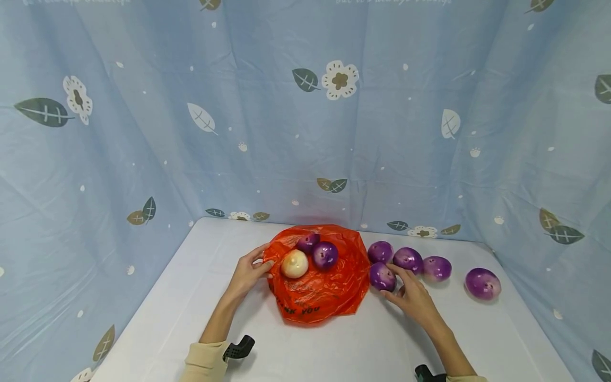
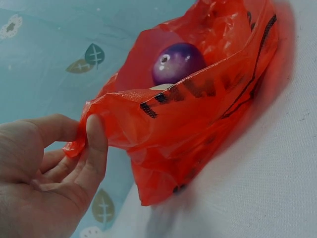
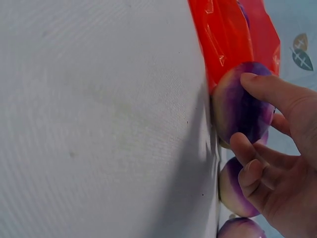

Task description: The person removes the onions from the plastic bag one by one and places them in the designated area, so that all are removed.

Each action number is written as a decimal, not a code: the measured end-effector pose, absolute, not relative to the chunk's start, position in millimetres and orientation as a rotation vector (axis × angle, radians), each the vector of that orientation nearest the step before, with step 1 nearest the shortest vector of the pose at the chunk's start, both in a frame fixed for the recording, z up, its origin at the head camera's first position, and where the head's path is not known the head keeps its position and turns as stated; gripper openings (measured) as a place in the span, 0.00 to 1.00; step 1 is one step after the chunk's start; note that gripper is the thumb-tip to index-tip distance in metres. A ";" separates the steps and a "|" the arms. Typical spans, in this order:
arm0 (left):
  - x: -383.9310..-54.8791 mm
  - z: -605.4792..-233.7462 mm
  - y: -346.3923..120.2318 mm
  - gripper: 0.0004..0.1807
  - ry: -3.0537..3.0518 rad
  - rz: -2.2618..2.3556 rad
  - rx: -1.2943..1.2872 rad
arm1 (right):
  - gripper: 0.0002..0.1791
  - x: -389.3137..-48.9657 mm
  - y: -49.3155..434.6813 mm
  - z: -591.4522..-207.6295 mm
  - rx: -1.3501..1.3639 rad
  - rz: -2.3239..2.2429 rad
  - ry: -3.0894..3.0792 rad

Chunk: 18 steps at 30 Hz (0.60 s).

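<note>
1. Pinching the red bag (image 1: 341, 289) at its nine o'clock: fingers of left hand (image 2: 47, 193), clearest in left-wrist view.
2. Right hand (image 1: 414, 298): fingers clamped on a purple vegetable (image 1: 383, 277), bag's three o'clock.
3. Pale vegetable (image 1: 294, 264): whole in head view only.

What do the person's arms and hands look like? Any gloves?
The left hand and right hand wear no gloves. The left sleeve is pale yellow-beige; the sliver of right sleeve looks similar. A bent left black gadget and a partly cut-off right black gadget stick out near them.
</note>
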State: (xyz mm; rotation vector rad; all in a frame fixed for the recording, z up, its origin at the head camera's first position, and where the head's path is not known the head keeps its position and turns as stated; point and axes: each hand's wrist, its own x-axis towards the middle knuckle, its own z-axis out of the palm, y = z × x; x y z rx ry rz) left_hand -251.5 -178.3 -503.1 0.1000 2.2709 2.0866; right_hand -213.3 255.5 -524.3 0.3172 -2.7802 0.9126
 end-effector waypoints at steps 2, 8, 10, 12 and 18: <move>-251.7 -502.9 -178.0 0.30 2.269 2.087 0.097 | 0.40 -214.0 255.4 -525.7 0.313 0.915 -2.781; -251.4 -502.4 -177.7 0.30 2.265 2.089 0.094 | 0.41 -213.8 255.5 -526.8 0.292 0.925 -2.781; -251.2 -502.4 -177.5 0.30 2.264 2.090 0.092 | 0.41 -213.6 255.6 -525.9 0.279 0.935 -2.790; -251.0 -502.1 -177.4 0.30 2.270 2.086 0.092 | 0.41 -213.9 255.9 -525.3 0.266 0.940 -2.803; -250.6 -501.8 -177.2 0.29 2.283 2.076 0.090 | 0.42 -213.4 257.2 -524.3 0.266 0.949 -2.811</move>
